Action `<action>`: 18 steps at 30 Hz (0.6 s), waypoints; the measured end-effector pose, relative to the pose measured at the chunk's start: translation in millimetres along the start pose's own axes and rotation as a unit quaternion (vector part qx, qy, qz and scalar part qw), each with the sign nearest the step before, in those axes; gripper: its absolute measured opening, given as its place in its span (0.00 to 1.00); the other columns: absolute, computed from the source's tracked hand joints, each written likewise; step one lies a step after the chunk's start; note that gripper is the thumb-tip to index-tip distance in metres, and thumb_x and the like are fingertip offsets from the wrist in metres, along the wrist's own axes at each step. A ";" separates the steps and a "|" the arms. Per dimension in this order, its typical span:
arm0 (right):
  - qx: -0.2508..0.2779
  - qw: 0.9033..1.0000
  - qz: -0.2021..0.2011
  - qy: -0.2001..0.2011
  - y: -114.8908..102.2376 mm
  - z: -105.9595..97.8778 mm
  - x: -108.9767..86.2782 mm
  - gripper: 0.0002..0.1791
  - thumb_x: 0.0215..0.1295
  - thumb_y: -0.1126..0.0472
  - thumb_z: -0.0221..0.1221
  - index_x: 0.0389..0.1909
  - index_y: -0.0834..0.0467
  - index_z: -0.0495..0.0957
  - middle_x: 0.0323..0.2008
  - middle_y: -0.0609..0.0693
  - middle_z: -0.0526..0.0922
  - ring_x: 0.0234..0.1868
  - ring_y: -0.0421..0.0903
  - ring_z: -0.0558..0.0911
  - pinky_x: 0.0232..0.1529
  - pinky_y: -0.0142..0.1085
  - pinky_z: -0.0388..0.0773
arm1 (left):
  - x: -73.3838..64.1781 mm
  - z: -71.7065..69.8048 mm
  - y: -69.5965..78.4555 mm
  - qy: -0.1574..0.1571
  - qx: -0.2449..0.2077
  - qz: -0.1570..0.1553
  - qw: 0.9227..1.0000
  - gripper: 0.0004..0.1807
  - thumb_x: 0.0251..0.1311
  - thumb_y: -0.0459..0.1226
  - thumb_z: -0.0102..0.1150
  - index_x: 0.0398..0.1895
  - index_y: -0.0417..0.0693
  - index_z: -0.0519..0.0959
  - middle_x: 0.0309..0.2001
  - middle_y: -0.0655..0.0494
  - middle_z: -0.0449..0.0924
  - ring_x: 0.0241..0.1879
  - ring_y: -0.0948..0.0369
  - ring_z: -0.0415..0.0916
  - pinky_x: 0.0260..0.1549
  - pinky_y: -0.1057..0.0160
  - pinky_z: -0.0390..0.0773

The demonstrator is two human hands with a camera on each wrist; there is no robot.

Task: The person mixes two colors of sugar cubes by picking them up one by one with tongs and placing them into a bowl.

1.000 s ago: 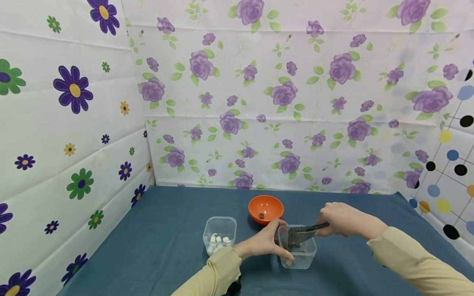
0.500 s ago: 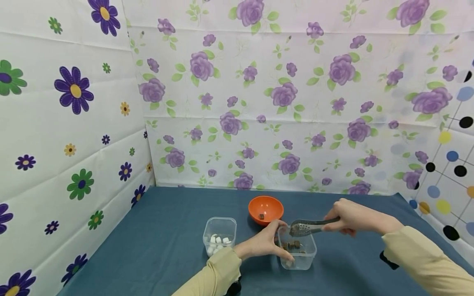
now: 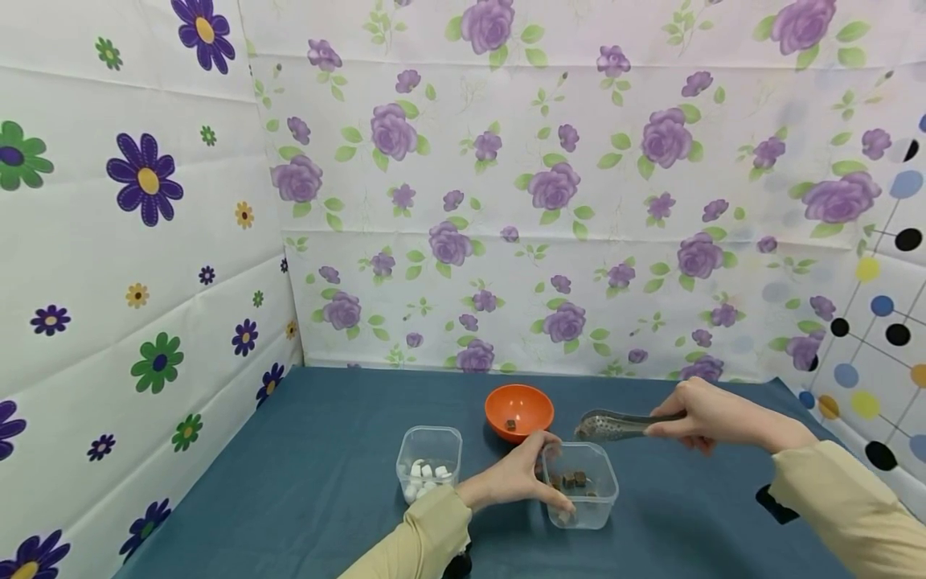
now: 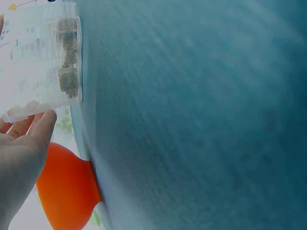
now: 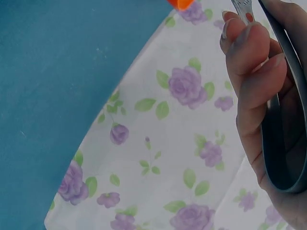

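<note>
My left hand (image 3: 517, 476) grips the left side of a clear plastic container (image 3: 596, 508), thumb at the front wall and fingers at the back. Several brown cubes (image 3: 575, 480) lie inside it; the left wrist view shows the cubes (image 4: 68, 79) through the wall. Metal tongs (image 3: 622, 425) are gripped in my right hand (image 3: 705, 414), above the container's back right. A brownish bit shows at their tips, too small to make out. In the right wrist view the fingers curl round the tongs' bent handle (image 5: 272, 163). Behind the container stands an orange bowl (image 3: 531, 402) with one brown cube (image 3: 510, 425) in it.
Left of my left hand, a second clear container (image 3: 431, 442) holds several white pieces (image 3: 427, 471). A blue cloth (image 3: 347, 466) covers the table. Flower-print sheets (image 3: 434, 193) rise along the back and left edges, and a dotted sheet (image 3: 882, 378) hangs at the right.
My right hand has lifted the tongs up out of the container and moved back to the right, uncovering the brown cubes. The left hand and container have stayed in place.
</note>
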State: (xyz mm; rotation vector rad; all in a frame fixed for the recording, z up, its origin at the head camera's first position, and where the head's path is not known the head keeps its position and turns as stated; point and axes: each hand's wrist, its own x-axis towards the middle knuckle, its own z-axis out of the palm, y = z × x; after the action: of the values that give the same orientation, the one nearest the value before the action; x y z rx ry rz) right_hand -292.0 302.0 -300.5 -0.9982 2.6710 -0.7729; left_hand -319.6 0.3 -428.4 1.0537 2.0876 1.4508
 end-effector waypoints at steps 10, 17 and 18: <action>-0.023 0.999 -0.002 0.028 13.2 -9.9 9.2 0.15 0.62 0.49 0.55 0.25 0.52 0.84 0.07 0.45 0.71 0.04 0.42 0.67 0.16 0.36 0.74 | -0.7 -0.7 -0.9 0.000 0.006 0.003 1.000 0.36 0.52 0.36 0.64 0.63 0.46 0.57 0.60 0.51 0.59 0.58 0.61 0.59 0.47 0.63 0.68; -0.044 0.998 0.003 0.034 19.5 -11.8 23.7 0.15 0.61 0.48 0.56 0.24 0.51 0.84 0.06 0.44 0.70 0.04 0.42 0.67 0.19 0.36 0.75 | -0.9 -1.3 -0.3 0.000 0.002 0.001 1.000 0.37 0.52 0.36 0.64 0.64 0.46 0.56 0.61 0.53 0.58 0.59 0.64 0.58 0.48 0.63 0.67; -0.047 0.998 0.004 0.034 19.9 -11.8 26.0 0.15 0.61 0.47 0.55 0.24 0.51 0.84 0.06 0.43 0.70 0.04 0.42 0.67 0.18 0.36 0.74 | -0.9 -1.2 -0.5 0.000 0.002 0.001 1.000 0.37 0.52 0.36 0.64 0.64 0.46 0.56 0.61 0.54 0.58 0.59 0.64 0.58 0.48 0.63 0.67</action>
State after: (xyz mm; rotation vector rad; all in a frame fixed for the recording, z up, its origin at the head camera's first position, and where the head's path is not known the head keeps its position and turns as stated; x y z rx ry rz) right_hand -326.7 302.4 -300.9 -1.0007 2.7906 -0.6960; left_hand -320.0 -1.2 -428.5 1.0577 2.0906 1.4487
